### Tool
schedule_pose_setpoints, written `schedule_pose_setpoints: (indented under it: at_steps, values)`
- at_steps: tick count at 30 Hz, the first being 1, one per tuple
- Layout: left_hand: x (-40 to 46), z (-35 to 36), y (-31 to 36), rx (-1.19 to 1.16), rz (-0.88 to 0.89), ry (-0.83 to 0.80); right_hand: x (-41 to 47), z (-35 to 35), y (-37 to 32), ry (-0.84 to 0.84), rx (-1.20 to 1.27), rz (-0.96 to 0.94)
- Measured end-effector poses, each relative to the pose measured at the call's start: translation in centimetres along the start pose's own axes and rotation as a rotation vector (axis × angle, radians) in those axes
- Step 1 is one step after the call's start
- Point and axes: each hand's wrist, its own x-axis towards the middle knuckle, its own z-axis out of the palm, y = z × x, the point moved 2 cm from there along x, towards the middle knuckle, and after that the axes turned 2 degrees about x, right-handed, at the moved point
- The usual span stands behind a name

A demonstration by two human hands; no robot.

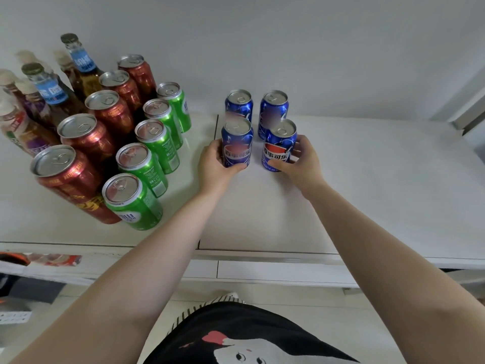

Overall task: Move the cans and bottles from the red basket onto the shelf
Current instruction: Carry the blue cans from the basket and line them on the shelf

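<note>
Two blue cola cans stand upright on the white shelf (367, 179), each in one of my hands. My left hand (215, 166) wraps the left blue can (237, 143). My right hand (301, 164) wraps the right blue can (279, 145). Directly behind them stand two more blue cans, one on the left (239, 102) and one on the right (273, 107). The red basket is out of view.
Left of the blue cans runs a row of green cans (154, 145), then a row of taller red cans (89, 137). Brown bottles with blue neck labels (81, 64) and other bottles (18, 127) stand at the far left. The shelf's front edge (262, 253) runs below my forearms.
</note>
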Motion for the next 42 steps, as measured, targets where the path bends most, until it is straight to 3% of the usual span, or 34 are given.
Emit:
schedule_pose_setpoints:
  at_steps: [18, 23, 27, 35, 40, 42]
  values:
    - [1.8, 0.8, -0.4, -0.033, 0.01, -0.009, 2.5, 0.8, 0.4, 0.014, -0.068, 0.032]
    - [1.3, 0.6, 0.2, 0.023, 0.039, -0.027, 1.9, 0.8, 0.2, 0.013, -0.084, 0.029]
    - [-0.3, 0.0, 1.2, 0.214, 0.061, 0.048, 0.1, 0.4, 0.2, 0.071, -0.072, 0.069]
    - [-9.3, -3.0, 3.5, 0.388, 0.112, 0.148, -7.2, -0.5, -1.3, 0.035, -0.196, -0.041]
    - [-20.1, -7.5, 3.4, 0.492, 0.172, 0.224, -15.1, 2.4, -3.3, -0.17, -0.263, -0.267]
    - [-24.5, -10.1, 2.6, 0.518, 0.119, 0.259, -18.5, 4.3, -3.9, -0.282, -0.268, -0.366]
